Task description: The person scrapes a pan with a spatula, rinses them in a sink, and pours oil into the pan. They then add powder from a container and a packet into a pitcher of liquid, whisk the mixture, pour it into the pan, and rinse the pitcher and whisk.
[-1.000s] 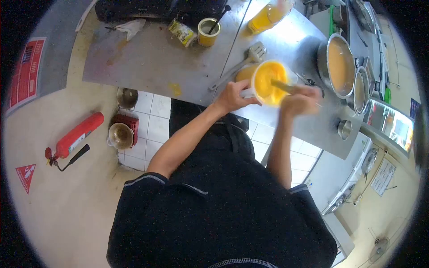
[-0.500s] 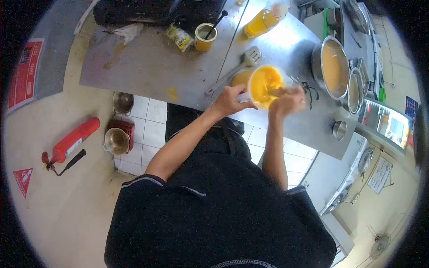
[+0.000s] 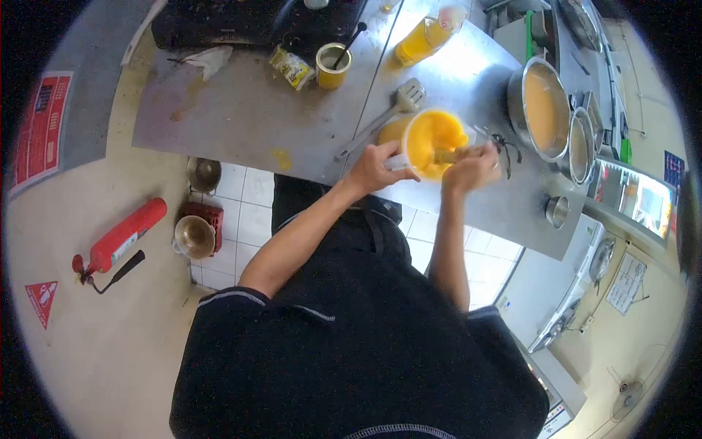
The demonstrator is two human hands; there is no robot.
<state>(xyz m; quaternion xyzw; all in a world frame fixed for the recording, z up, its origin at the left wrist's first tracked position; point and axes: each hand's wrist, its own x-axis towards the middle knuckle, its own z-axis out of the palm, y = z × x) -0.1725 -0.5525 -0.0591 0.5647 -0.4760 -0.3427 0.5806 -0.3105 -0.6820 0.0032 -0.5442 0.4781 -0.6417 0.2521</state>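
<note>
The left hand (image 3: 373, 168) clenches its fingers on the handle of the jug (image 3: 428, 143), which sits near the tabletop's (image 3: 248, 110) front edge, tilted toward the person and full of yellow batter. The right hand (image 3: 472, 167) grips a stirrer (image 3: 447, 155) dipped in it. A spatula (image 3: 380, 118) lies just left of the jug; two pots (image 3: 545, 110) stand near on the right. Bare steel lies open to the left.
</note>
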